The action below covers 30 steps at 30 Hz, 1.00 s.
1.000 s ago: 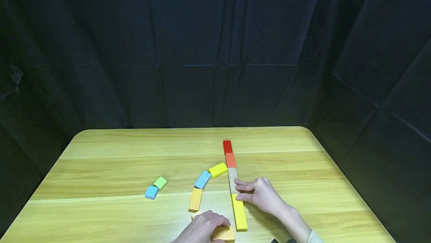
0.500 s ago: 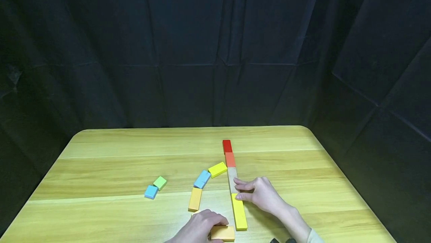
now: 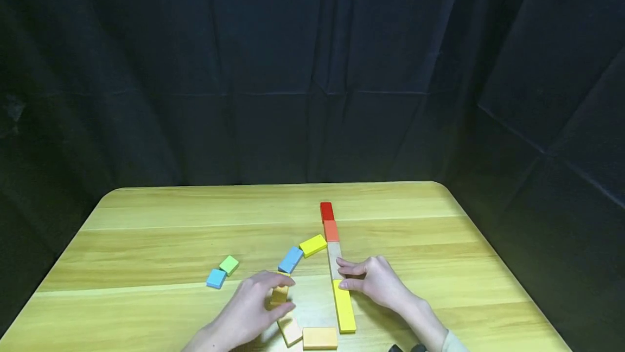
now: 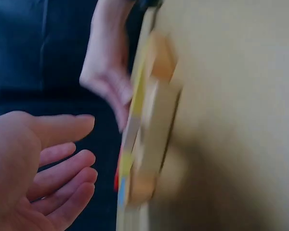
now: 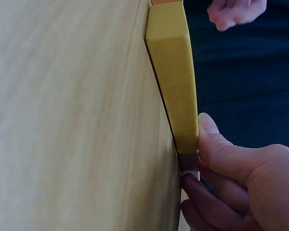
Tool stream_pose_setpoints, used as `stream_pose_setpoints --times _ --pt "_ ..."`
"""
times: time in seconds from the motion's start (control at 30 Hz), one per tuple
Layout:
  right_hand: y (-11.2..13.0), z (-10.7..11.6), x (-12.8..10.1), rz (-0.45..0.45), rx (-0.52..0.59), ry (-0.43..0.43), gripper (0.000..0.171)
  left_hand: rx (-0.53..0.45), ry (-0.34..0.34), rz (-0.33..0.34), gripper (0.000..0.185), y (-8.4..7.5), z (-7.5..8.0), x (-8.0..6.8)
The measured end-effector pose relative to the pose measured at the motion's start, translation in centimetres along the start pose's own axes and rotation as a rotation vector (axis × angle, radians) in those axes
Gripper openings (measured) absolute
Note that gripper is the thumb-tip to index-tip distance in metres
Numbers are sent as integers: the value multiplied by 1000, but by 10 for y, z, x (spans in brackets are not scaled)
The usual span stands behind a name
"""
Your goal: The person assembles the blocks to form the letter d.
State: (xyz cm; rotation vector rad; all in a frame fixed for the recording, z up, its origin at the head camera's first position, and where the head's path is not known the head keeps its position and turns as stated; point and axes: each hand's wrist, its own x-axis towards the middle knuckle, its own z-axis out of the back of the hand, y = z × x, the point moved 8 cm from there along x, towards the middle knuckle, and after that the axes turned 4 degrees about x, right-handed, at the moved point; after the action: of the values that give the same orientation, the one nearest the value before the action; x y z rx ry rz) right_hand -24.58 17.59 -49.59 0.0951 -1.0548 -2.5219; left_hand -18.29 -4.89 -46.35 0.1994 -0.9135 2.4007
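Note:
My left hand (image 3: 249, 306) hovers over the left side of the curved row, thumb and fingers apart and nothing between them. Partly hidden behind it is an orange block (image 3: 279, 296); a pale block (image 3: 291, 331) and another orange block (image 3: 319, 338) lie nearby. Across the layout, my right hand (image 3: 378, 284) rests on the straight row: its thumb touches the long yellow block (image 5: 173, 91), and its fingertips are at the grey block (image 3: 335, 257). Beyond these lie a coral block (image 3: 331, 231) and a red block (image 3: 326, 211).
A small yellow block (image 3: 313, 245) and a blue block (image 3: 291, 260) form the curve's far part, meeting the straight row. Off to the left lie a green block (image 3: 229, 265) and a smaller blue block (image 3: 216, 279). A dark curtain (image 3: 273, 81) surrounds the wooden table (image 3: 146, 243).
My left hand has let go of the near orange block and moved left and away from me, uncovering the pale block. My right hand stays at the straight row.

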Motion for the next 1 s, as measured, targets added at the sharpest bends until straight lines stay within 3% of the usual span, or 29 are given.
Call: stream_pose_setpoints --times 0.17,0.4,0.67,1.0 --pt "1 0 1 1 -3 -2 35 -13 -118 198 31 49 30 2" --pt "1 0 0 -1 -10 1 35 44 -213 399 36 99 53 -5" --pt "0 0 -1 -11 -5 -1 35 74 -206 467 41 119 58 -10" --pt "1 1 0 -6 -15 -6 36 65 -200 492 35 127 56 -12"
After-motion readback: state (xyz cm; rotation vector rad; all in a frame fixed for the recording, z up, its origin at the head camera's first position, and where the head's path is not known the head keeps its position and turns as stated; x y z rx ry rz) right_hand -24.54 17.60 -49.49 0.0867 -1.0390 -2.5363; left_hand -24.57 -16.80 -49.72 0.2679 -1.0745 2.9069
